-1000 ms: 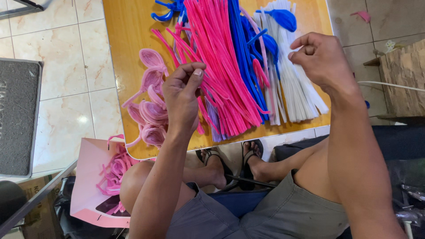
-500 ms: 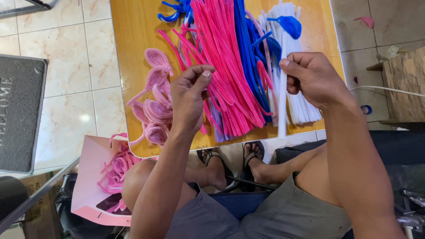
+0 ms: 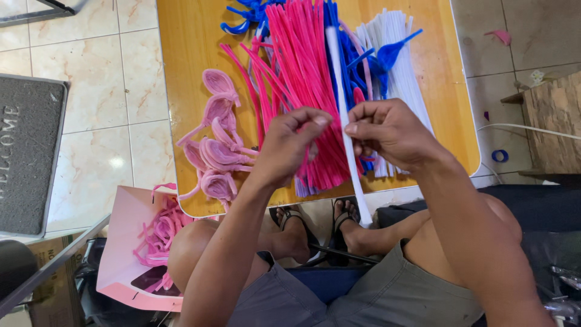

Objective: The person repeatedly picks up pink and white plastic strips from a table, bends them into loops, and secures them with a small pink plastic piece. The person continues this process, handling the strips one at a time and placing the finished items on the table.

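My right hand (image 3: 390, 133) pinches a long white pipe cleaner (image 3: 343, 103) that runs from above the table down past its front edge. My left hand (image 3: 290, 145) is beside it, thumb and fingers pinched together right next to the white stem; I cannot tell whether it touches it. Under both hands lies a thick bundle of bright pink pipe cleaners (image 3: 302, 72), with blue ones (image 3: 345, 48) and white ones (image 3: 399, 66) to the right on the yellow table (image 3: 187, 66). Several finished pink loop shapes (image 3: 215, 151) lie at the left.
A pink paper bag (image 3: 130, 242) holding more pink loops stands on the floor by my left knee. A grey doormat (image 3: 27, 151) lies at the far left on the tiled floor. A wooden crate (image 3: 554, 121) is at the right. My sandalled feet (image 3: 315, 227) rest under the table.
My right hand has moved left, carrying the white pipe cleaner from the white pile to the middle. Both hands now meet over the pink bundle.
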